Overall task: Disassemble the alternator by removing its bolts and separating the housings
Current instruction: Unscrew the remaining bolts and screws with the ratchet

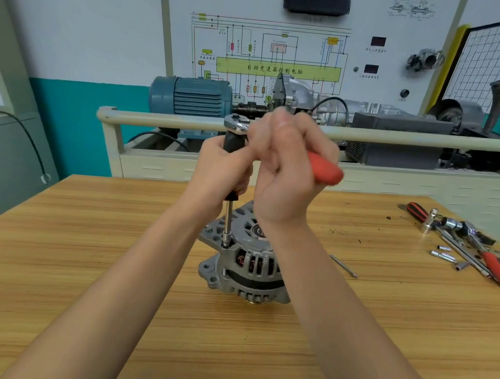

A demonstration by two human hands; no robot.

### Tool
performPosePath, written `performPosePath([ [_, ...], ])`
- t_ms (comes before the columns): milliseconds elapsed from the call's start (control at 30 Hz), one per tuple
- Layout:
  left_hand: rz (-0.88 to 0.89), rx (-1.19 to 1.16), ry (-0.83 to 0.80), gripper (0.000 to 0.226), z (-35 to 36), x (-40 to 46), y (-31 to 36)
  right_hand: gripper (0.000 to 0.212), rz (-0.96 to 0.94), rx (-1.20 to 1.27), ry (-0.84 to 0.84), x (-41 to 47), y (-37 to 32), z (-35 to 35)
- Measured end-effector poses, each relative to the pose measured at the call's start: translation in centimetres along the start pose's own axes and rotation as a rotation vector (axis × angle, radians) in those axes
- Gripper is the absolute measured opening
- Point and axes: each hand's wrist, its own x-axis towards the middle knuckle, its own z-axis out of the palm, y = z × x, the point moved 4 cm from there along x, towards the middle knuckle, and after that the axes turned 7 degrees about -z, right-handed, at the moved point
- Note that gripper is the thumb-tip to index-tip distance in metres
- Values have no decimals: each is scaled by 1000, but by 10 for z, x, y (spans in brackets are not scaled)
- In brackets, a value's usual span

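A grey cast alternator (245, 267) stands on the wooden table (85, 265), copper windings showing through its slots. A black-handled driver extension (227, 217) stands upright with its socket tip on a bolt at the housing's left edge. My left hand (220, 171) grips the black handle. A ratchet with a chrome head (236, 122) and red handle (326, 170) sits on top of the extension. My right hand (287, 165) grips the red handle. The bolt under the socket is hidden.
One removed long bolt (343, 265) lies on the table right of the alternator. A pile of ratchets, sockets and a red-black screwdriver (468, 241) lies at the far right. Behind the table runs a rail (158, 119) with a blue motor (190, 96) and a training board.
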Motion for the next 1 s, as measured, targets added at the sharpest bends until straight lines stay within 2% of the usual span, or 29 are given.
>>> performPosePath([
  [100,26,-55,-60,25,-6,3,3,46,339,387,138,15,20,-16],
  [167,37,-83,-103,21,-7,5,4,46,541,599,284,21,35,-29],
  [267,-19,-149,-223,32,0,5,3,44,689,795,485,23,52,-41],
  [333,-84,-166,-308,37,6,5,3,44,691,829,533,23,54,-43],
  [400,-110,-161,-308,40,6,6,3,45,642,798,492,22,48,-42],
  [533,-77,-108,-46,44,3,6,2,51,443,549,249,12,27,-28],
  [633,-14,-13,178,38,3,5,3,41,121,137,67,0,7,-10],
  [667,16,14,197,37,5,5,3,34,-5,-18,-12,-4,0,-3],
  [700,54,2,172,37,8,3,5,28,-112,-141,-98,-8,-6,4],
  [767,88,-142,-15,43,19,-2,6,23,-208,-257,-200,-12,-10,12],
  [800,91,-142,-73,44,20,-3,5,25,-199,-255,-188,-11,-10,11],
  [867,78,-6,-73,32,8,0,5,31,-91,-114,-72,-6,-4,5],
  [1000,22,-144,-276,26,-7,5,8,49,346,446,161,11,19,-15],
])
